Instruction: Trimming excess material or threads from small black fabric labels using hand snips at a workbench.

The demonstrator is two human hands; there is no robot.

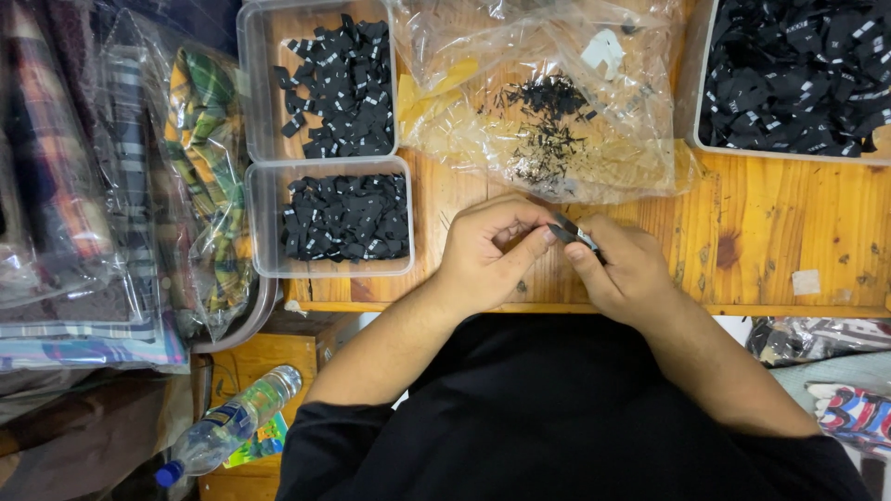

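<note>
Item 1: one small black label (575, 232), pinched between both hands at the near edge of the wooden worktop (789, 241). I see the left hand (487, 250) closed on its left end, thumb against curled fingers; the right hand (626, 269) grips the right end between thumb and forefinger.

Item 2: three clear plastic tubs of black labels. Two stand to the left of the hands, the far tub (249, 83) and the near tub (264, 223), one behind the other and touching. The third, a larger tub (698, 102), sits at the far right, cut off by the frame (its contents too many to count).

Item 3: one clear plastic bag (557, 111), crumpled, lying between the tubs, with a scatter of thin black offcuts inside.

Item 4: bagged plaid fabric (200, 158), stacked left of the worktop; I cannot tell how many bags.

Item 5: one water bottle (232, 422) with a blue cap, lying tilted below the worktop at lower left.
</note>
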